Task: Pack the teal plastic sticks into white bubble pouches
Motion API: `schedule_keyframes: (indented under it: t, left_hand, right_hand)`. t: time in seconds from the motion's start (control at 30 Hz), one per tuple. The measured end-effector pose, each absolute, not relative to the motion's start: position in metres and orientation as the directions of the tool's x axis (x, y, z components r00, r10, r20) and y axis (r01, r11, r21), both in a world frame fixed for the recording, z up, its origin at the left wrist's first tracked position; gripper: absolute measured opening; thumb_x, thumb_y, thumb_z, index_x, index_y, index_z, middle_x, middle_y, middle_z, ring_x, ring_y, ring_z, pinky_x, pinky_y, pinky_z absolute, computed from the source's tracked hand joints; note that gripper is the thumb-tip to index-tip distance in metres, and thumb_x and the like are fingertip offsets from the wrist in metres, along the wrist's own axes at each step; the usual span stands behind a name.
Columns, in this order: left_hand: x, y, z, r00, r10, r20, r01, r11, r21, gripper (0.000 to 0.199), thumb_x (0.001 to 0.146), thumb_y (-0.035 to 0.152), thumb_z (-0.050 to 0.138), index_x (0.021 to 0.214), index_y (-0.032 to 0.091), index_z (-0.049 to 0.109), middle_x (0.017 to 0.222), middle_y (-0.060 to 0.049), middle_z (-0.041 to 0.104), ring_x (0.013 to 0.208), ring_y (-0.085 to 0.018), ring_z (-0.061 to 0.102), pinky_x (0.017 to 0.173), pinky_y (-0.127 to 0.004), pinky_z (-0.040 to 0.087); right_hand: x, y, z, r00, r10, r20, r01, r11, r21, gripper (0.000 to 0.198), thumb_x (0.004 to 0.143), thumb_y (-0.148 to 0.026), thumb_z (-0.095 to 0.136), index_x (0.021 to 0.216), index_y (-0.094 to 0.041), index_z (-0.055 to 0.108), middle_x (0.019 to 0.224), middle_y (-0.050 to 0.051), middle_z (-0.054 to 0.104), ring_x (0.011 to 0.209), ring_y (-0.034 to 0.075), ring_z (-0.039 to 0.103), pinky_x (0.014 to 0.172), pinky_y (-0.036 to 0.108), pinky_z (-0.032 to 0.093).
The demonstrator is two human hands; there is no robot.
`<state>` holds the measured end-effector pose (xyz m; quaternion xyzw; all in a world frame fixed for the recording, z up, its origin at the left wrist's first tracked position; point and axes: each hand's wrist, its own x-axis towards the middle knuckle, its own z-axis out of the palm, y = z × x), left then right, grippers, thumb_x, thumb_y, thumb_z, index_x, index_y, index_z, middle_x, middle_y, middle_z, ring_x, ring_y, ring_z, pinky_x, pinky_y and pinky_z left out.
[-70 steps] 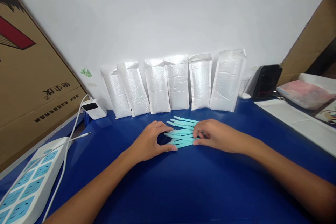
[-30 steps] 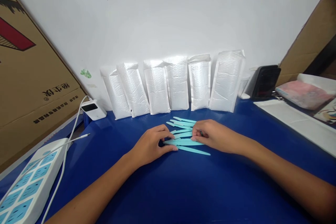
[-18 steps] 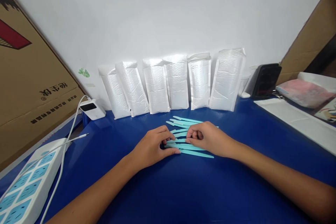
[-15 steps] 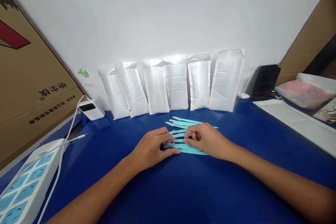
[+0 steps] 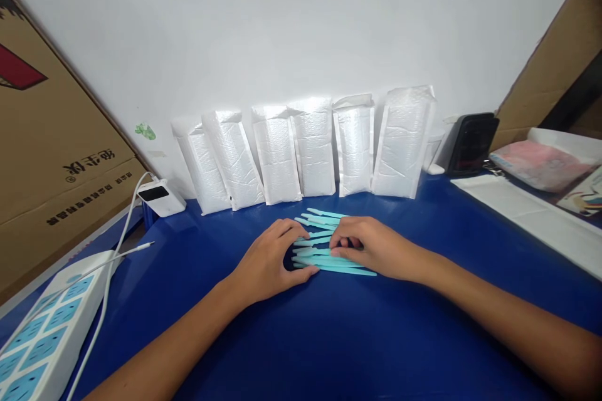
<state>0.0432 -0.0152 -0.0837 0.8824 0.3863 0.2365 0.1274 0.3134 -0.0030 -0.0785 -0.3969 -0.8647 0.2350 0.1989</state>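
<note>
Several slim teal eyebrow razors (image 5: 345, 266) lie roughly side by side on the blue tabletop (image 5: 301, 332). Around their left ends is my left hand (image 5: 270, 257), thumb and forefinger spread apart, the fingertips touching or very near the outer razors. My right hand (image 5: 371, 247) rests over the middle and right part of the bunch. Its fingers are curled, and thumb and forefinger pinch at a razor in the middle. The right ends of some razors are hidden under this hand.
White padded bubble mailers (image 5: 315, 150) stand in a row against the wall. At left are a white power bank (image 5: 162, 199), a cable and a power strip (image 5: 51, 326). A black phone-like object (image 5: 471, 143) and a flat white mailer (image 5: 527, 213) are at right.
My left thumb and forefinger have spread wider apart around the razor ends. Some razors have shifted slightly. My right hand stays almost in place, still curled over them.
</note>
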Motion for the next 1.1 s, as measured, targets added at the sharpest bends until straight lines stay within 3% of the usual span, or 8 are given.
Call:
schedule_keyframes:
  t: [0.1, 0.23, 0.5, 0.67, 0.77, 0.9, 1.0, 1.1]
  left_hand:
    - [0.043, -0.015, -0.085, 0.597, 0.740, 0.310, 0.608, -0.669, 0.427, 0.053, 0.086, 0.045, 0.081, 0.132, 0.025, 0.064, 0.129, -0.008, 0.068, 0.118, -0.027, 0.063, 0.101, -0.042, 0.054]
    - [0.043, -0.015, -0.085, 0.619, 0.724, 0.305, 0.582, -0.683, 0.440, 0.052, 0.089, 0.043, 0.079, 0.134, 0.024, 0.064, 0.130, -0.009, 0.070, 0.122, -0.028, 0.062, 0.105, -0.044, 0.053]
    - [0.045, -0.017, -0.083, 0.636, 0.708, 0.306, 0.566, -0.698, 0.439, 0.047, 0.089, 0.042, 0.079, 0.130, 0.022, 0.067, 0.126, -0.008, 0.070, 0.115, -0.026, 0.062, 0.102, -0.044, 0.054]
    - [0.045, -0.017, -0.083, 0.635, 0.710, 0.305, 0.563, -0.696, 0.447, 0.043, 0.089, 0.042, 0.078, 0.127, 0.023, 0.068, 0.123, -0.008, 0.070, 0.113, -0.027, 0.063, 0.099, -0.044, 0.055]
    - [0.045, -0.018, -0.082, 0.628, 0.722, 0.290, 0.576, -0.682, 0.451, 0.044, 0.090, 0.044, 0.078, 0.128, 0.025, 0.068, 0.125, -0.008, 0.069, 0.114, -0.027, 0.063, 0.099, -0.044, 0.056]
    - [0.044, -0.017, -0.081, 0.615, 0.739, 0.276, 0.595, -0.665, 0.452, 0.059, 0.088, 0.053, 0.078, 0.139, 0.027, 0.062, 0.139, -0.009, 0.063, 0.128, -0.029, 0.059, 0.108, -0.047, 0.053]
    - [0.041, -0.015, -0.083, 0.592, 0.765, 0.253, 0.640, -0.637, 0.430, 0.081, 0.086, 0.064, 0.076, 0.152, 0.026, 0.050, 0.157, -0.012, 0.050, 0.144, -0.034, 0.048, 0.119, -0.054, 0.045]
    - [0.039, -0.013, -0.088, 0.586, 0.778, 0.227, 0.662, -0.621, 0.419, 0.096, 0.083, 0.070, 0.074, 0.160, 0.025, 0.039, 0.165, -0.014, 0.040, 0.153, -0.037, 0.038, 0.125, -0.059, 0.037]
  right_hand:
    - [0.314, -0.003, -0.080, -0.583, 0.794, 0.173, 0.598, 0.563, -0.570, 0.028, 0.101, -0.045, 0.063, 0.109, -0.022, 0.077, 0.092, 0.005, 0.069, 0.079, 0.018, 0.062, 0.070, 0.030, 0.044]
    - [0.319, 0.000, -0.083, -0.553, 0.810, 0.196, 0.669, 0.572, -0.474, 0.035, 0.104, -0.043, 0.056, 0.127, -0.022, 0.071, 0.105, 0.009, 0.068, 0.091, 0.023, 0.064, 0.074, 0.033, 0.046]
    - [0.318, -0.001, -0.079, -0.539, 0.834, 0.119, 0.696, 0.521, -0.495, 0.032, 0.101, -0.050, 0.059, 0.096, -0.022, 0.071, 0.085, 0.003, 0.064, 0.072, 0.017, 0.058, 0.062, 0.030, 0.040]
    - [0.320, 0.000, -0.077, -0.555, 0.820, 0.139, 0.678, 0.543, -0.496, 0.033, 0.099, -0.054, 0.062, 0.098, -0.024, 0.073, 0.090, 0.004, 0.066, 0.077, 0.019, 0.060, 0.065, 0.032, 0.043]
    - [0.325, 0.006, -0.082, -0.503, 0.830, 0.242, 0.696, 0.555, -0.455, 0.029, 0.103, -0.046, 0.057, 0.106, -0.023, 0.074, 0.099, 0.007, 0.067, 0.086, 0.021, 0.063, 0.074, 0.036, 0.049]
    - [0.334, 0.015, -0.090, -0.465, 0.795, 0.389, 0.727, 0.594, -0.345, 0.039, 0.101, -0.042, 0.063, 0.131, -0.019, 0.068, 0.123, 0.013, 0.066, 0.120, 0.031, 0.057, 0.102, 0.049, 0.049]
    - [0.335, 0.019, -0.096, -0.510, 0.798, 0.321, 0.708, 0.601, -0.371, 0.046, 0.100, -0.049, 0.063, 0.135, -0.019, 0.067, 0.126, 0.014, 0.067, 0.121, 0.033, 0.057, 0.103, 0.053, 0.048]
    - [0.331, 0.019, -0.100, -0.556, 0.776, 0.297, 0.644, 0.629, -0.436, 0.035, 0.104, -0.043, 0.057, 0.127, -0.022, 0.072, 0.123, 0.011, 0.070, 0.117, 0.030, 0.061, 0.102, 0.050, 0.049]
